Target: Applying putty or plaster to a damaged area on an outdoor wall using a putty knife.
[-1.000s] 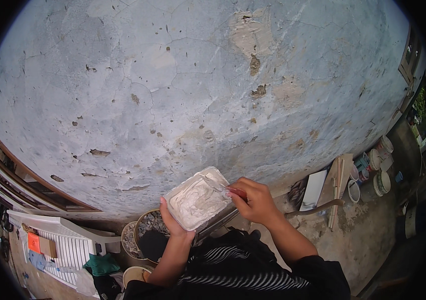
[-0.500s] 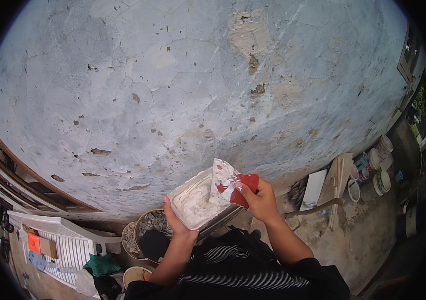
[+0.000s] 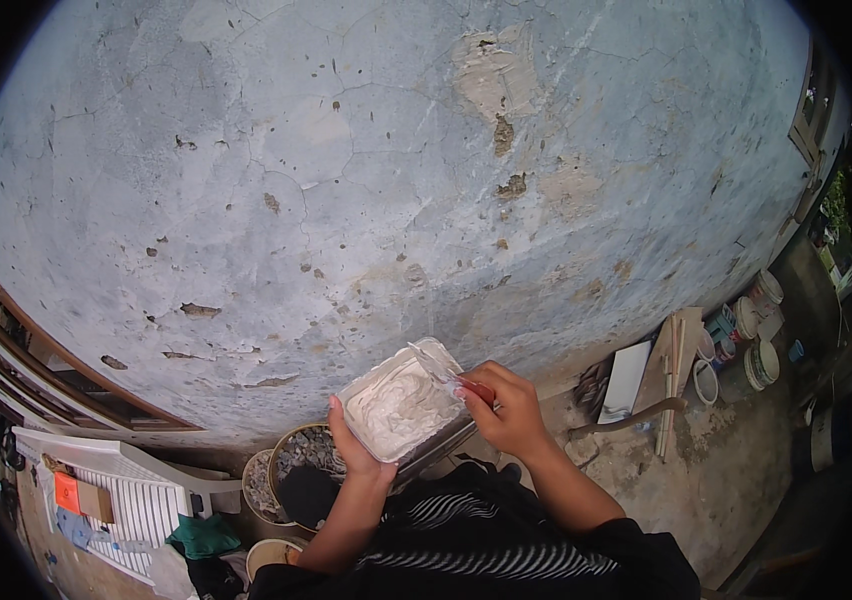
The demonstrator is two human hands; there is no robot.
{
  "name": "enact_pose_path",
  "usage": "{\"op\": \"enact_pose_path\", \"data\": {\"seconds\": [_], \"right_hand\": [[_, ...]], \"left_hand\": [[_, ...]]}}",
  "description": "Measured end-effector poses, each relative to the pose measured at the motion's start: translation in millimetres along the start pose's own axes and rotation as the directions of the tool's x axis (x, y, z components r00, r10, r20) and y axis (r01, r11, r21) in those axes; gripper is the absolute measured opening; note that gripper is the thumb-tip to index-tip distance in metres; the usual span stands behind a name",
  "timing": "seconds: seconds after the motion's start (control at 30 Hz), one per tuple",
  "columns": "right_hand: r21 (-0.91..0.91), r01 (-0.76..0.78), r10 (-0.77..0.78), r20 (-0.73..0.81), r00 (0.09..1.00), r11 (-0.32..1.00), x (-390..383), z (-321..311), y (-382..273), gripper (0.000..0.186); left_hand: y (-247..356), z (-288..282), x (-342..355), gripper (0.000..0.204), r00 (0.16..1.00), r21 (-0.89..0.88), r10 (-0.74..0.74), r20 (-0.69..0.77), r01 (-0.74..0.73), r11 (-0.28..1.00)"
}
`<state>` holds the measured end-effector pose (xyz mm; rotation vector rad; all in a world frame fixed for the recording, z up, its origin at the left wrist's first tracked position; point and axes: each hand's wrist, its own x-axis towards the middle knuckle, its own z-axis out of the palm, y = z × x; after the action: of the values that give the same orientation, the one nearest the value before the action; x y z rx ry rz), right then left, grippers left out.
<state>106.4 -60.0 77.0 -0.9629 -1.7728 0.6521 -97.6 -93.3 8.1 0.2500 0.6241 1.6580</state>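
My left hand point(image 3: 358, 448) grips the left side of a rectangular tub point(image 3: 366, 383), thumb up along its wall. Whitish, swirled filler paste point(image 3: 401, 408) fills the tub. In my right hand point(image 3: 508, 408) is a putty knife point(image 3: 477, 388) with a red handle, fingers closed round it. Its pale, paste-smeared blade is seen nearly edge-on at the tub's upper right rim. Beyond my hands rises a cracked grey-blue wall point(image 3: 276, 180) with chips and a beige filler patch point(image 3: 498, 72).
Buckets of rubble point(image 3: 306, 452) stand just left of my forearm. A white slatted panel point(image 3: 136, 500) lies further left with an orange box point(image 3: 66, 492) on it. At right, boards point(image 3: 681, 370) lean on the wall near a curved wooden handle point(image 3: 636, 415) and several buckets point(image 3: 761, 365).
My right hand has turned the putty knife, so its broad blade face has swung from view to nearly edge-on at the tub's rim. My left hand keeps its hold on the tub.
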Motion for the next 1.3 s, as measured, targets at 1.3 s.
{"op": "enact_pose_path", "data": {"seconds": [1.3], "right_hand": [[-0.734,0.547,-0.883,-0.156,0.442,0.403,160,-54,-23,0.044]], "left_hand": [[14,-39,23,0.104,0.995,-0.094,-0.04,0.095,0.049,0.994]]}}
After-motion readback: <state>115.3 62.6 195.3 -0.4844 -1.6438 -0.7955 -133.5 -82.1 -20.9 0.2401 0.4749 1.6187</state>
